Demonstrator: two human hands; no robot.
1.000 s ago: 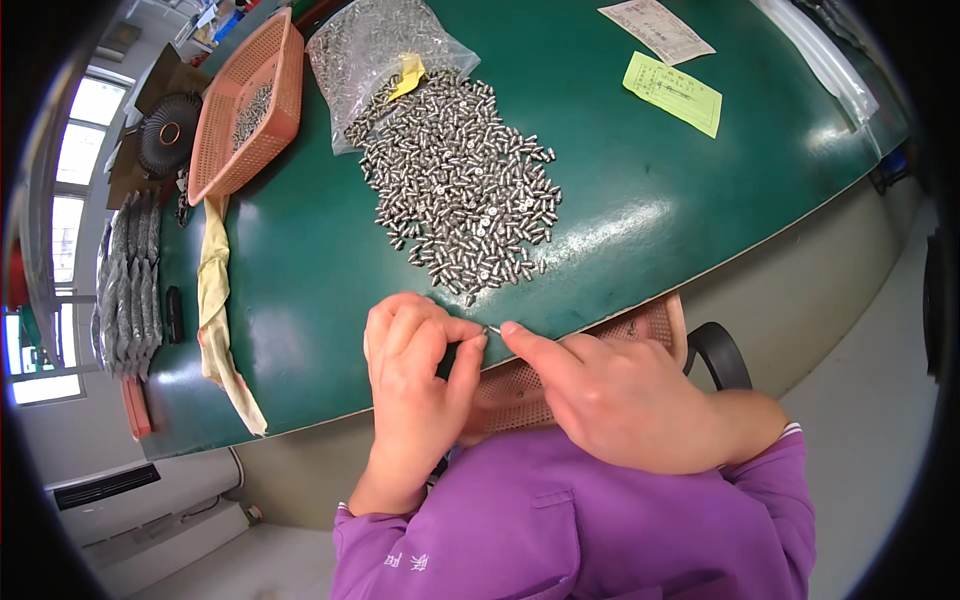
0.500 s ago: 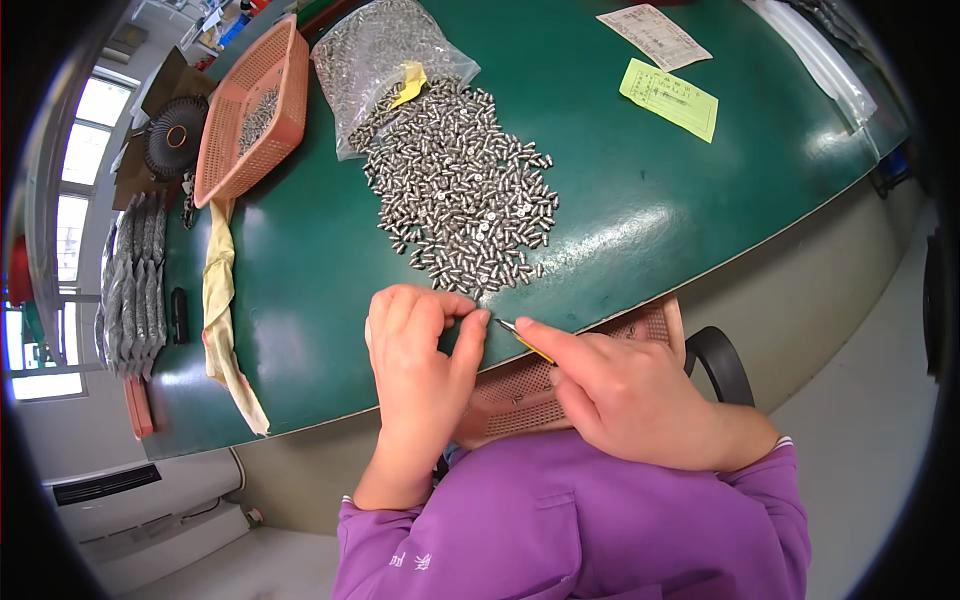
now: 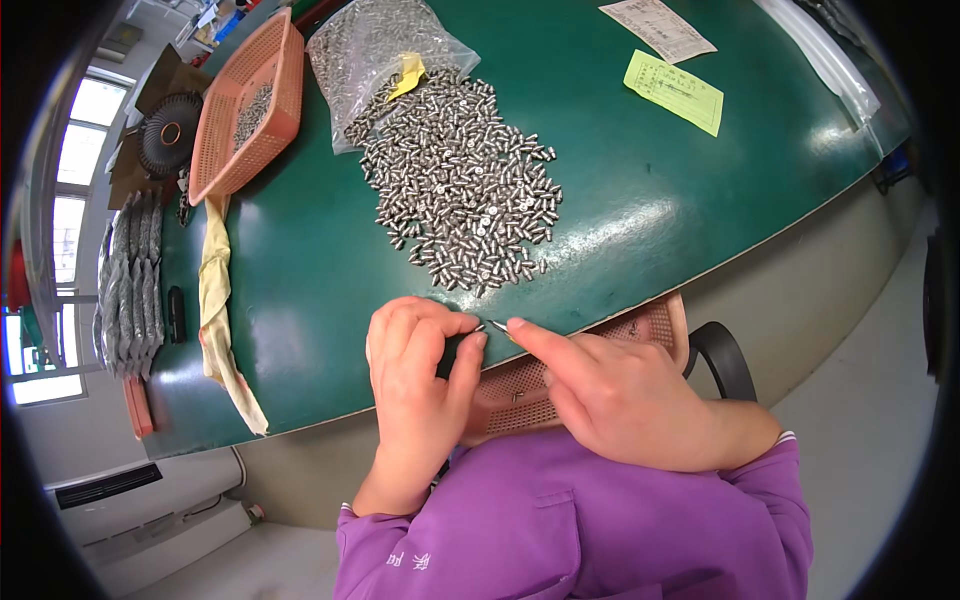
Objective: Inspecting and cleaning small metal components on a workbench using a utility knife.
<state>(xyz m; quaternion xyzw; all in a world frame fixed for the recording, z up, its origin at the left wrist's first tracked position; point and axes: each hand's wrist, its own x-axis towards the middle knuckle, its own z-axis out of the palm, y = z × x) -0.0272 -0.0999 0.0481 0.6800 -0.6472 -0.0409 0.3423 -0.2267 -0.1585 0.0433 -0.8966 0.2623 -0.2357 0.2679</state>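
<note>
Near the table's front edge my left hand (image 3: 415, 360) is closed, thumb and forefinger pinching one small metal part (image 3: 480, 328). My right hand (image 3: 615, 385) grips a slim pointed tool (image 3: 500, 327) with a little yellow on its shaft, the forefinger stretched along it. Its tip points left, close to the pinched part; whether they touch is too small to tell. Just beyond my hands spreads a heap of small silvery metal pieces (image 3: 460, 190), pointed at one end. They spill from a clear plastic bag (image 3: 375, 45) with a yellow tag (image 3: 408, 75) on it.
A pink perforated basket (image 3: 520, 405) lies below the table edge, between the green table (image 3: 310, 330) and me. At left stand another pink basket (image 3: 285, 120) holding metal pieces, a cream cloth strip (image 3: 215, 300), filled bags (image 3: 130, 285) and a black fan (image 3: 170, 135). Paper slips (image 3: 675, 92) lie far right.
My left hand has drawn slightly toward me, away from the heap, with the small metal part now showing at its fingertips. The tool's tip has shifted slightly. The heap looks unchanged.
</note>
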